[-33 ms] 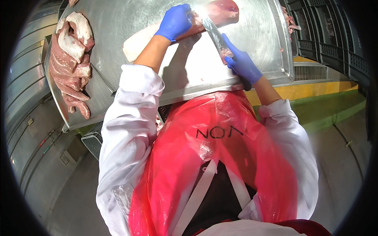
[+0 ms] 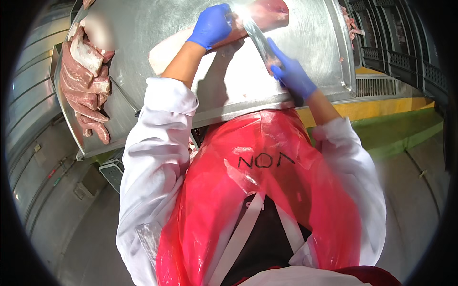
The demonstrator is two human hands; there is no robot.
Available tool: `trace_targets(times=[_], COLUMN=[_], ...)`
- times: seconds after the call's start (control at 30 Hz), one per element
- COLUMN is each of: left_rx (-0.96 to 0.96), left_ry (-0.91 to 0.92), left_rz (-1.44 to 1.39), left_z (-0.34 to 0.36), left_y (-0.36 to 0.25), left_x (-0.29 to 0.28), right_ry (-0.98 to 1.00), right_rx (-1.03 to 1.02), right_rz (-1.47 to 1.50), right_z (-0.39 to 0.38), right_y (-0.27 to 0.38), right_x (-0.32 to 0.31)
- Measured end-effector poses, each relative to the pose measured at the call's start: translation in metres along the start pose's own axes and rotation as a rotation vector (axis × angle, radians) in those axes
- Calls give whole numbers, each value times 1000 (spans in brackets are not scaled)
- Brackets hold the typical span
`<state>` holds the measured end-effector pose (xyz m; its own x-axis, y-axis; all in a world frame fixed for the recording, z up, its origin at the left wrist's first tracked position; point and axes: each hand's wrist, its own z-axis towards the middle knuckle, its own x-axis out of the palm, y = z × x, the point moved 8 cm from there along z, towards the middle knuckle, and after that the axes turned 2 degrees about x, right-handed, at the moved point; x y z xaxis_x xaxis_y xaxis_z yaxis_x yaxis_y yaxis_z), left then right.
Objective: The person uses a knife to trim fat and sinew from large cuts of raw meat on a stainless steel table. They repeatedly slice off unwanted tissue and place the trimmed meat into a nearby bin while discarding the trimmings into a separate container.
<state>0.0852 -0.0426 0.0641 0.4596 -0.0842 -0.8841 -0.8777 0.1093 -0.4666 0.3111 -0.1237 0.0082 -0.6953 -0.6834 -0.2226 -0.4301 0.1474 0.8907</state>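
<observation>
A long piece of meat [image 2: 268, 15], red at its far right end and pale with fat toward the near left, lies slantwise across the metal table [image 2: 138, 28]. My left hand [image 2: 211, 26], in a blue glove, bends its fingers down on the middle of the meat and grips it there. A knife [image 2: 258, 39] is held in my right hand [image 2: 293, 75], also blue-gloved, with the fingers wrapped round its dark handle. The blade reaches up to the meat just right of my left fingers, where glare hides the tip. Reddish scraps cling near its heel.
A heap of cut meat [image 2: 86, 78] lies along the table's left edge, beside a thin dark rod [image 2: 125, 97]. Small meat trimmings [image 2: 350, 24] show beyond the right rim. Dark plastic crates [image 2: 400, 52] stand at the far right.
My right hand has shifted slightly and the knife blade has turned a little. My left hand and the long piece of meat stay nearly where they were.
</observation>
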Motion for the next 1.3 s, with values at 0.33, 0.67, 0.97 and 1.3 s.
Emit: trace_targets(times=[0.33, 0.67, 0.97, 1.3], left_rx=[-79, -85, -250, -300], left_ry=[-3, -93, -29, -114], left_rz=[-44, -137, -435, -649], left_z=[3, 3, 1, -22], left_y=[25, 15, -4, -23], left_x=[-18, -47, -86, -118], right_ry=[95, 208, 110, 175], right_rx=[-37, 36, -81, -87], right_rz=[68, -29, -206, -72], right_z=[-10, 34, 69, 82], right_y=[10, 52, 56, 56], right_x=[19, 34, 53, 90])
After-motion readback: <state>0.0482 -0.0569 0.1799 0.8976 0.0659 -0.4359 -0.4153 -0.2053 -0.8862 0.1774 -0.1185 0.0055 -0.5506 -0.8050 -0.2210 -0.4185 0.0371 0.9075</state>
